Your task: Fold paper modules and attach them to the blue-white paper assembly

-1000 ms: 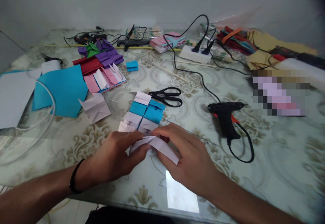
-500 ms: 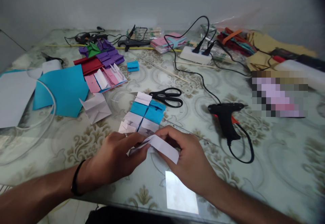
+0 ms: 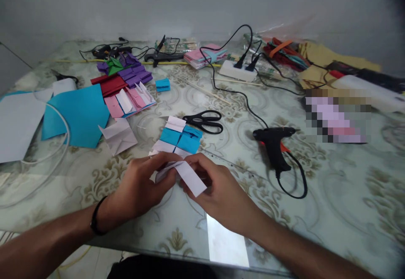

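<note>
- Two bare hands work close together above the table [image 3: 142, 245], and both hold one folded white paper [image 3: 191, 178].
- The left hand [image 3: 136, 186] pinches the near-left part of this paper between thumb and forefinger.
- The right hand [image 3: 221, 186] is curled at the other side; I cannot tell exactly where its fingertips press, because the paper hides them.
- A moment ago the free strip lay wider across toward the right palm; now it slants down more steeply, and its end sticks out over the right fingers. To me this suggests the fold is being adjusted, not that it is finished.
- Just beyond the hands lies the blue-and-white panel [image 3: 169, 135], partly covered by them, with the scissors [image 3: 211, 123] beside it.
- The glue gun [image 3: 274, 144] rests to the right, apart from the hands.
</note>
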### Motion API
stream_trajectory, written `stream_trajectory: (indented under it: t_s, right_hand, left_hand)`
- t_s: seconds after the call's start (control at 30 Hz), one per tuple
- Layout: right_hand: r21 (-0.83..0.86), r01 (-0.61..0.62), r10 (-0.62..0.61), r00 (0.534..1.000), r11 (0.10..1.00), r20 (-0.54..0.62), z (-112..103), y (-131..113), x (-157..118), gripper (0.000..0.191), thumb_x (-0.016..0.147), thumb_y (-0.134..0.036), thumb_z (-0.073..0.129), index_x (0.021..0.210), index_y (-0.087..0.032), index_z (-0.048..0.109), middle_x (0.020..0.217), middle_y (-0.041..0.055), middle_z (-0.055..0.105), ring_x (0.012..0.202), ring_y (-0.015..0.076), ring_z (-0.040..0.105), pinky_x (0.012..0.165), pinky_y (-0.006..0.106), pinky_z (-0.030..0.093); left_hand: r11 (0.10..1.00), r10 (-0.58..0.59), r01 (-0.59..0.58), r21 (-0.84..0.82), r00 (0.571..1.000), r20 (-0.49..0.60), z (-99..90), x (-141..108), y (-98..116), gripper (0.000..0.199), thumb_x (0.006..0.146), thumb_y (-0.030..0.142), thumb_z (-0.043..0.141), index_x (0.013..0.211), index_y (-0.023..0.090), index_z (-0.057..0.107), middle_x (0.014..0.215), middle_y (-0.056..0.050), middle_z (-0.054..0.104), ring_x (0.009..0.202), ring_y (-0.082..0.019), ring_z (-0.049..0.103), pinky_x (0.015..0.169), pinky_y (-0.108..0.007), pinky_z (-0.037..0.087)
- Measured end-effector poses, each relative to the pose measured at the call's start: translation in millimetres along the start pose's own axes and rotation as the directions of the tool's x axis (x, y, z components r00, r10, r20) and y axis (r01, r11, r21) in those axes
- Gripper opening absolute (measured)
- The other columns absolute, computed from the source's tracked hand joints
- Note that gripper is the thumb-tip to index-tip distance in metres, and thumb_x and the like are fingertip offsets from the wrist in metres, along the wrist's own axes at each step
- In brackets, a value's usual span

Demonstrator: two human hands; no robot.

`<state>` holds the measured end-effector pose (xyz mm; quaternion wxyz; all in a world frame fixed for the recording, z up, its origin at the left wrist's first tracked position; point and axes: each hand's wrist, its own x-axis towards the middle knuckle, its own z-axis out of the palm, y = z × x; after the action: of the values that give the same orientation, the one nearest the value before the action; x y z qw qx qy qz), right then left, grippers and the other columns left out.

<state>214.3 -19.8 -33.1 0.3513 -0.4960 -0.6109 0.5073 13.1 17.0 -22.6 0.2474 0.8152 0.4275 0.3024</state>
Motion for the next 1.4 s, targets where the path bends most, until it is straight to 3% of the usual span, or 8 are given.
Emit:
stream_trajectory:
  t_s: [0.27, 0.43, 0.57, 0.67, 0.87, 1.03, 1.17, 1.4]
  right_hand:
    - [-0.017, 0.125, -0.126, 0.983, 0.992, -0.134, -5, -8, 9, 0.018, 0.089, -0.019, 0.066, 0.107, -0.021, 0.064, 0.090, 0.0009, 0.075, 0.080, 0.0164, 0.072, 0.077, 0.030, 0.058]
    - [-0.252, 0.259, -0.298, 0.945, 0.933, -0.133, -29, -31, 20, 0.020, 0.087, -0.013, 0.061, 0.104, -0.021, 0.066, 0.091, 0.0022, 0.074, 0.080, 0.0170, 0.070, 0.076, 0.031, 0.056]
    - [-0.289, 0.317, -0.373, 0.913, 0.903, -0.166, -57, -69, 44, 0.024, 0.090, -0.020, 0.065, 0.113, -0.021, 0.065, 0.103, 0.0049, 0.073, 0.087, 0.0181, 0.070, 0.078, 0.032, 0.057]
    - [-0.208, 0.388, -0.436, 0.850, 0.898, -0.297, -72, -101, 67, 0.029, 0.089, -0.031, 0.070, 0.116, -0.022, 0.062, 0.103, 0.0050, 0.071, 0.087, 0.0188, 0.069, 0.073, 0.031, 0.058]
    - [-0.105, 0.577, -0.559, 0.704, 0.810, -0.438, -67, -148, 94, 0.019, 0.084, -0.027, 0.068, 0.102, -0.022, 0.065, 0.094, 0.0020, 0.070, 0.074, 0.0164, 0.065, 0.061, 0.027, 0.056]
    - [-0.024, 0.608, -0.547, 0.695, 0.793, -0.466, -52, -160, 105, 0.018, 0.090, -0.032, 0.066, 0.103, -0.021, 0.065, 0.091, 0.0032, 0.070, 0.075, 0.0164, 0.066, 0.061, 0.025, 0.057]
    - [-0.008, 0.637, -0.561, 0.672, 0.771, -0.484, -52, -158, 114, 0.017, 0.093, -0.037, 0.067, 0.096, -0.020, 0.067, 0.084, 0.0025, 0.067, 0.069, 0.0150, 0.064, 0.060, 0.025, 0.058]
    - [-0.101, 0.636, -0.572, 0.599, 0.765, -0.560, -74, -152, 112, 0.020, 0.094, -0.040, 0.069, 0.088, -0.021, 0.069, 0.075, 0.0000, 0.066, 0.061, 0.0140, 0.063, 0.053, 0.025, 0.057]
  left_hand:
    - [0.931, -0.169, 0.189, -0.313, 0.981, 0.091, -7.4, 12, -13, 0.015, 0.090, 0.023, 0.068, 0.103, 0.020, 0.074, 0.098, -0.003, 0.080, 0.088, -0.019, 0.075, 0.076, -0.027, 0.057]
    - [0.923, -0.095, 0.098, -0.372, 0.995, 0.027, -17.8, 35, -7, 0.024, 0.087, 0.021, 0.069, 0.111, 0.019, 0.074, 0.109, -0.007, 0.080, 0.095, -0.021, 0.077, 0.077, -0.028, 0.059]
    - [0.916, -0.021, -0.025, -0.400, 0.994, -0.111, -35.5, 81, 15, 0.026, 0.089, 0.022, 0.071, 0.115, 0.020, 0.072, 0.111, -0.007, 0.080, 0.099, -0.022, 0.077, 0.083, -0.031, 0.061]
    - [0.897, 0.048, -0.175, -0.405, 0.951, -0.305, -54.4, 121, 41, 0.029, 0.088, 0.019, 0.068, 0.117, 0.021, 0.070, 0.120, -0.008, 0.077, 0.111, -0.022, 0.074, 0.091, -0.032, 0.060]
    - [0.788, 0.084, -0.407, -0.462, 0.814, -0.574, -79.3, 161, 85, 0.017, 0.088, 0.022, 0.070, 0.104, 0.020, 0.069, 0.099, -0.005, 0.076, 0.090, -0.019, 0.075, 0.074, -0.025, 0.061]
    - [0.739, -0.009, -0.450, -0.502, 0.738, -0.675, -77.6, 166, 92, 0.023, 0.090, 0.024, 0.070, 0.113, 0.024, 0.072, 0.099, -0.003, 0.074, 0.080, -0.015, 0.071, 0.063, -0.020, 0.058]
    - [0.762, -0.001, -0.426, -0.488, 0.753, -0.658, -72.1, 167, 90, 0.025, 0.092, 0.023, 0.065, 0.115, 0.025, 0.074, 0.101, -0.003, 0.074, 0.073, -0.013, 0.068, 0.055, -0.020, 0.054]
    - [0.712, 0.015, -0.403, -0.575, 0.827, -0.562, -57.5, 170, 85, 0.015, 0.098, 0.021, 0.056, 0.109, 0.021, 0.067, 0.104, -0.005, 0.077, 0.093, -0.018, 0.075, 0.078, -0.028, 0.062]
